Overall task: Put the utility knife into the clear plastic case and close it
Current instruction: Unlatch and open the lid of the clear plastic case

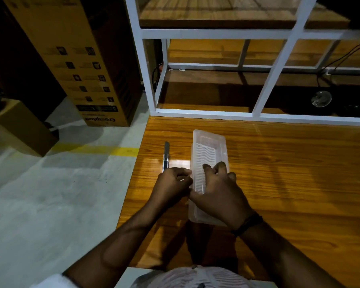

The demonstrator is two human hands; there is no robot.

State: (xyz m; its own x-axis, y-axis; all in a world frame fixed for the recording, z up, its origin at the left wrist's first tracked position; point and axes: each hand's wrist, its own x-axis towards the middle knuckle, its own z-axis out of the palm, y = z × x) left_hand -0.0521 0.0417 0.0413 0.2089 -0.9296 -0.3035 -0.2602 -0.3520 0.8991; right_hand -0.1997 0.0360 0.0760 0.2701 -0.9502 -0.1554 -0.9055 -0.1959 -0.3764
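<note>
A long clear plastic case (208,150) with a wavy ribbed lid lies on the wooden table (289,173), pointing away from me. My right hand (218,194) rests on top of its near half, fingers spread over the lid and thumb at its left edge. My left hand (172,183) is curled at the case's left edge, fingertips pinching the rim. The utility knife (166,155), slim and grey with a dark slider, lies flat on the table just left of the case, beyond my left hand, untouched. Whether the lid is latched I cannot tell.
The table's left edge runs close to the knife, with grey floor and a yellow line (104,149) beyond. A white metal shelf frame (256,116) stands at the table's far edge. Cardboard boxes (81,65) stand on the floor at the left.
</note>
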